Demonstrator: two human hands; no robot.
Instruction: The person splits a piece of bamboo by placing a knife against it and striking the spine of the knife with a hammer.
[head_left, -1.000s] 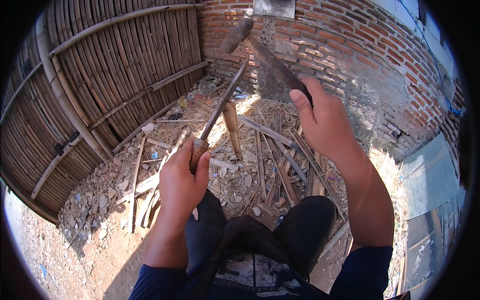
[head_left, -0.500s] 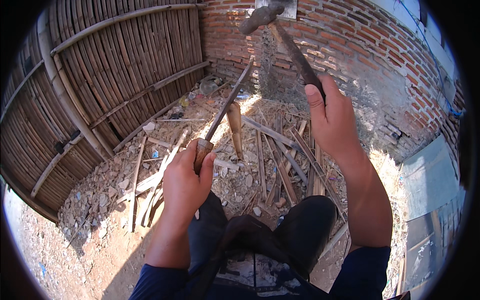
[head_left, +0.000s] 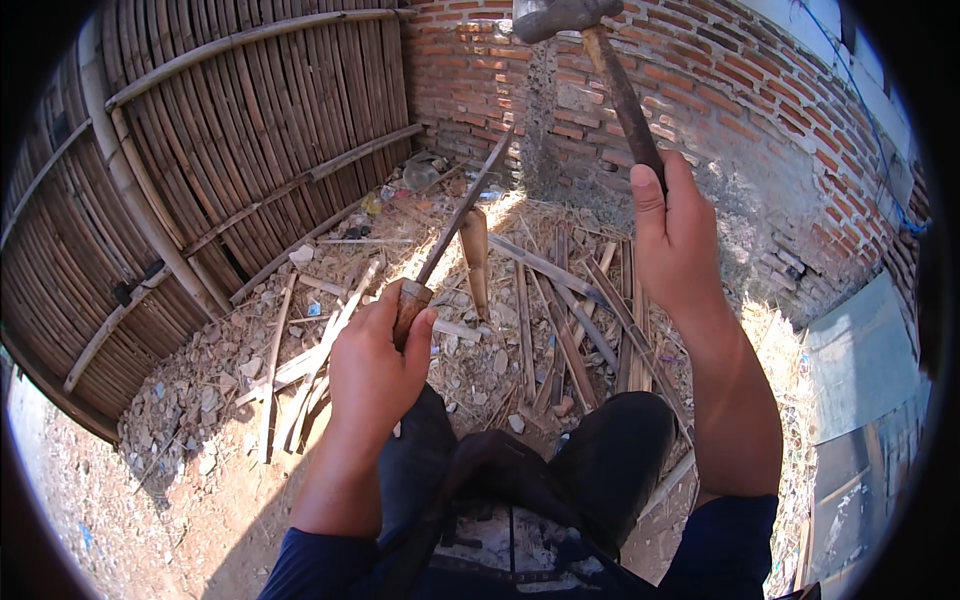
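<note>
My left hand (head_left: 375,360) is closed round the wooden handle of a long machete-like knife (head_left: 465,215), its dark blade slanting up and away to the right. Just beyond the blade's middle is a tapered piece of split wood or bamboo (head_left: 476,265); whether the blade touches or bites into it I cannot tell. Raised higher on the right, my right hand (head_left: 675,230) grips a hammer (head_left: 625,100) by the lower end of its dark handle. The hammer's rusty metal head is up near the top edge, well apart from the blade.
Loose wooden strips (head_left: 575,330) lie on rubble and straw in front of my knees. More pale sticks (head_left: 305,385) lie to the left. A bamboo-slat fence (head_left: 260,120) stands at left, a brick wall (head_left: 690,100) ahead and right, and grey sheets (head_left: 860,350) at far right.
The hammer has moved up and to the right, its handle now more upright. My left hand and the knife have hardly shifted.
</note>
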